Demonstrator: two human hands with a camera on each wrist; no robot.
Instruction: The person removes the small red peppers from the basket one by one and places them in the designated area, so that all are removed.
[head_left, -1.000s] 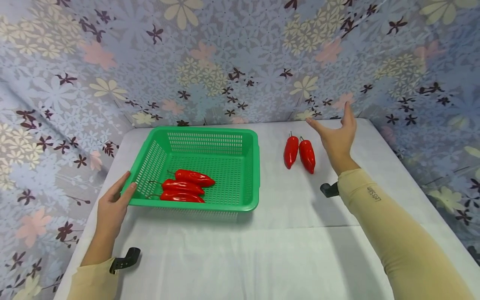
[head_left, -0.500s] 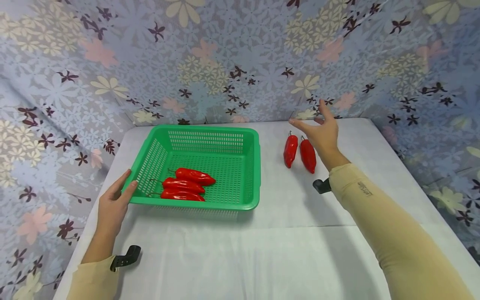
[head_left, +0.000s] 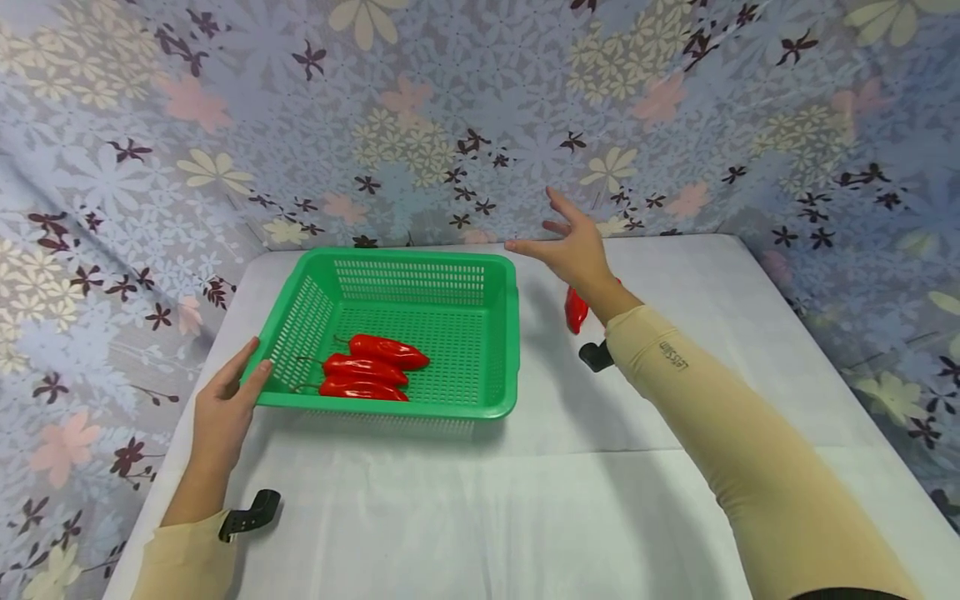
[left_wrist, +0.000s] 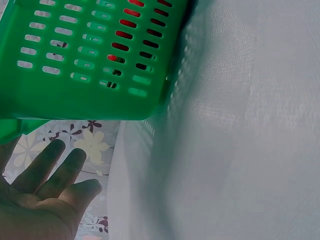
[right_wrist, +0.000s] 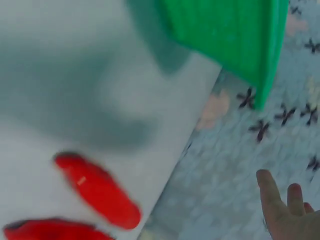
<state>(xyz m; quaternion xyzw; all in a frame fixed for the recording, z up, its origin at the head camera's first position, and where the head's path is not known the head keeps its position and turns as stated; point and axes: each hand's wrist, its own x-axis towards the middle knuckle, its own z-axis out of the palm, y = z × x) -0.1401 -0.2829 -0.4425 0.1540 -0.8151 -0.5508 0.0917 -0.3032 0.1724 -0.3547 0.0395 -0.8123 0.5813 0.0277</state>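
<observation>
A green plastic basket (head_left: pixel 502 333) stands on the white-covered table and holds three red chili peppers (head_left: pixel 367 367) at its front left. My left hand (head_left: pixel 222 408) touches the basket's left rim near the front corner. In the left wrist view, several of its fingers (left_wrist: pixel 70 172) extend straight, apart from the basket wall. My right hand (head_left: pixel 577 250) hovers just right of the basket's back right corner, fingers spread, holding nothing. Two more red peppers lie on the table below it: one pepper (head_left: pixel 576 312) is partly hidden by the wrist in the head view, the other pepper (right_wrist: pixel 55 229) almost wholly.
A floral cloth (head_left: pixel 420 125) hangs behind the table and along both sides. White tablecloth (head_left: pixel 420 517) stretches in front of the basket, with a crease running across it. Each wrist carries a small black camera, such as the right wrist camera (head_left: pixel 596 357).
My right hand has moved left, passing over the two loose peppers toward the basket, fingers still spread. The left hand, the basket and the peppers have stayed in place.
</observation>
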